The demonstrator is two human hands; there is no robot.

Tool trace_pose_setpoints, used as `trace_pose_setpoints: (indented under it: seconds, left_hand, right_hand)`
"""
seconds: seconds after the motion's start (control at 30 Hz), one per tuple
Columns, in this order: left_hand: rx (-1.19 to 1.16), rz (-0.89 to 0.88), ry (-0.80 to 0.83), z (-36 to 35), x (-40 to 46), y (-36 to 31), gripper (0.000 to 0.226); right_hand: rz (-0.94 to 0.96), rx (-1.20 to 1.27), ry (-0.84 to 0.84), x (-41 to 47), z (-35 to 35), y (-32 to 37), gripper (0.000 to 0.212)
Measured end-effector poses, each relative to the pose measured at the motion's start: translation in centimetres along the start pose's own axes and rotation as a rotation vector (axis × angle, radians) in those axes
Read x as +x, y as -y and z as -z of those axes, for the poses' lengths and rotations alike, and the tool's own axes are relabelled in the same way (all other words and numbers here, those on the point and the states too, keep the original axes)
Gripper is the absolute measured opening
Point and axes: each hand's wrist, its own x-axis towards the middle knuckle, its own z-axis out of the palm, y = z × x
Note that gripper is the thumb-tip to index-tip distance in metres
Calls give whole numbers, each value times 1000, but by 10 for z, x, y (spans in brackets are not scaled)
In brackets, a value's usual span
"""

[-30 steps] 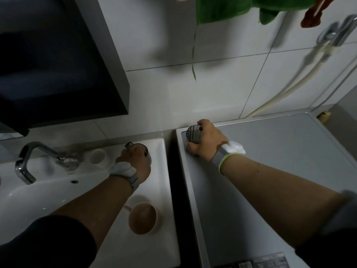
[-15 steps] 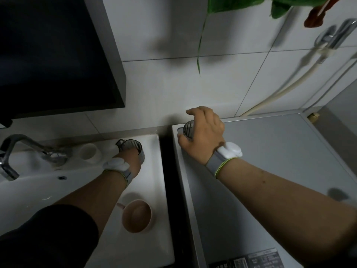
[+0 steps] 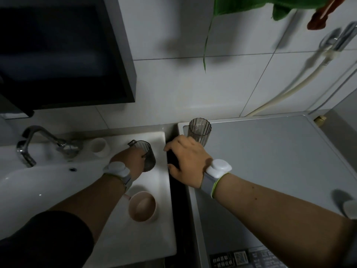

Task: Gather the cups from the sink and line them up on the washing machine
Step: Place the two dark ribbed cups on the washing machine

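A clear ribbed cup (image 3: 200,130) stands upright at the back left corner of the grey washing machine top (image 3: 270,161). My right hand (image 3: 186,163) hovers just in front of it, fingers spread, holding nothing, over the gap toward the sink. My left hand (image 3: 129,161) grips a dark smoky cup with a handle (image 3: 146,156) on the white sink ledge (image 3: 160,219). A pink mug (image 3: 142,206) stands on the ledge nearer to me, beside my left forearm. A small white cup (image 3: 99,147) sits at the back by the tap.
A chrome tap (image 3: 38,140) rises at the sink's back left. A dark cabinet (image 3: 63,55) hangs above the sink. A narrow dark gap (image 3: 179,209) separates sink and machine. Green leaves (image 3: 241,4) and a hose (image 3: 289,89) hang on the tiled wall.
My right hand has let go of the ribbed cup, which now stands free on the machine, and drawn back toward the sink. My left hand keeps its grip on the dark cup.
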Motion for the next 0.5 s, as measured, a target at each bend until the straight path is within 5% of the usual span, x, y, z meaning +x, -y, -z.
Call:
trace_pose_setpoints:
  seconds: [0.2, 0.5]
  left_hand:
    - [73, -197, -172, 21, -39, -20, 16]
    - [99, -410, -170, 42, -84, -80, 23]
  right_hand:
    - [-120, 143, 128, -8, -20, 8, 79]
    - [-307, 363, -6, -33, -27, 6, 100]
